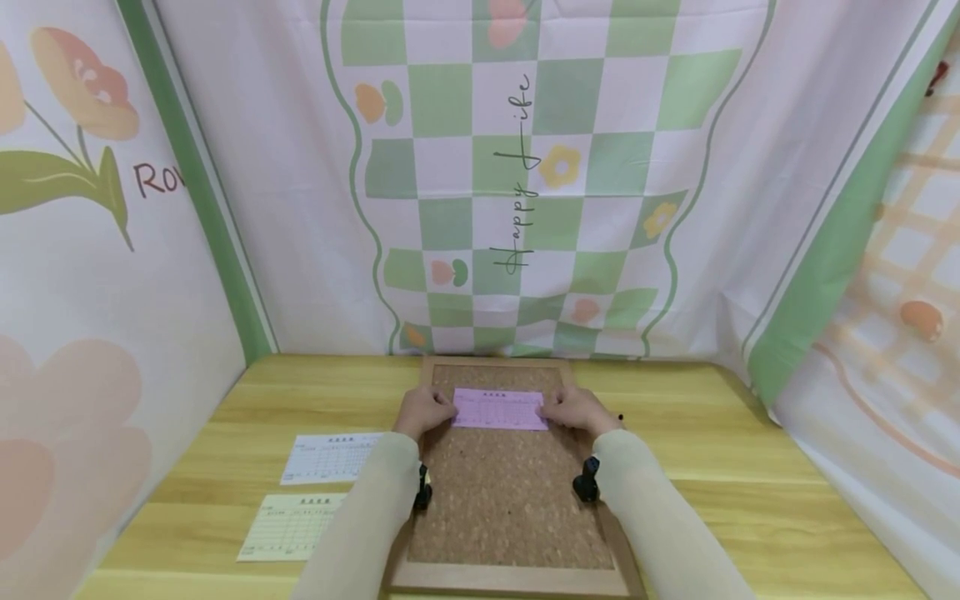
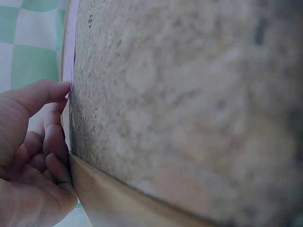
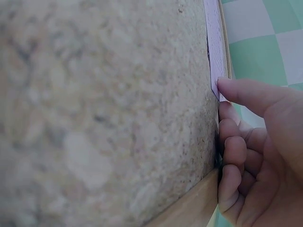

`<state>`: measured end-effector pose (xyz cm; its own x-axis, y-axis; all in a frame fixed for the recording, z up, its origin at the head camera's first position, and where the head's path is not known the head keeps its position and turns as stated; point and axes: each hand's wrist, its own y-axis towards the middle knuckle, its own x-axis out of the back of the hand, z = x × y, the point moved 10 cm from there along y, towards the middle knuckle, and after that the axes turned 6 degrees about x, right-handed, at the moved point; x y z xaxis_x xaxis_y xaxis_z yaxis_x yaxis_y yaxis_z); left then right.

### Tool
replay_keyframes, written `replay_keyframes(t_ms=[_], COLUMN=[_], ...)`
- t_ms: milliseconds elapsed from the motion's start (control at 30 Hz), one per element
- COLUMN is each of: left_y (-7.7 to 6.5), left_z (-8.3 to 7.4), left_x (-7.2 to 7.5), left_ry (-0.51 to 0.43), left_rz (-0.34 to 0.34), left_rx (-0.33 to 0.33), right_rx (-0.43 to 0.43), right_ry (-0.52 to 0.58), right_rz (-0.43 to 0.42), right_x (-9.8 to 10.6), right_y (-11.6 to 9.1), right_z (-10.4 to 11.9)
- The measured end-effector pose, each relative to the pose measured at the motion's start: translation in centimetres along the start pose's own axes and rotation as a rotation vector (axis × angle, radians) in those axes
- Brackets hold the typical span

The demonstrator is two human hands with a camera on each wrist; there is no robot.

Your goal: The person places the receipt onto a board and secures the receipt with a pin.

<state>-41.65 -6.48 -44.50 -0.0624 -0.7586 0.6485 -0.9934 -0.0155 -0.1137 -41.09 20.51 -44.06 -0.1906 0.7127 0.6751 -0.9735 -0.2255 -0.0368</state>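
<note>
A purple printed form point(image 1: 498, 410) lies across the upper part of a wood-framed cork board point(image 1: 510, 500). My left hand point(image 1: 425, 411) pinches its left edge between thumb and forefinger, the other fingers curled near the frame. At the opposite edge, my right hand point(image 1: 579, 410) pinches the paper the same way. In the left wrist view, the thumb of the left hand point(image 2: 33, 142) sits on the corner of the purple sheet point(image 2: 71, 42). The right wrist view has the right hand point(image 3: 258, 142) with its thumb on the sheet's other corner point(image 3: 216, 52).
Left of the board, a white printed form point(image 1: 326, 458) and a pale yellow one point(image 1: 288, 529) lie on the wooden table point(image 1: 750, 483), partly behind the left sleeve. A small black object point(image 1: 620, 417) shows beyond the right wrist. Patterned curtains point(image 1: 510, 167) hang behind the table.
</note>
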Motion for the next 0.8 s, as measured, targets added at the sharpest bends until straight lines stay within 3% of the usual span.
replay_keyframes(t_ms=[200, 433, 667, 800], left_y=[0.0, 0.0, 0.3, 0.1], left_z=[0.0, -1.0, -1.5, -1.8], left_x=[0.2, 0.7, 0.6, 0.2], left_ry=[-0.014, -0.014, -0.037, 0.026], left_rz=[0.039, 0.059, 0.149, 0.218], left_rx=[-0.002, -0.088, -0.139, -0.175], right_rx=[0.007, -0.006, -0.008, -0.010], right_ry=[-0.033, -0.054, -0.074, -0.075], right_rz=[0.004, 0.032, 0.044, 0.042], right_x=[0.1, 0.0, -0.1, -0.2], right_y=[0.1, 0.1, 0.1, 0.0], right_z=[0.2, 0.2, 0.1, 0.1])
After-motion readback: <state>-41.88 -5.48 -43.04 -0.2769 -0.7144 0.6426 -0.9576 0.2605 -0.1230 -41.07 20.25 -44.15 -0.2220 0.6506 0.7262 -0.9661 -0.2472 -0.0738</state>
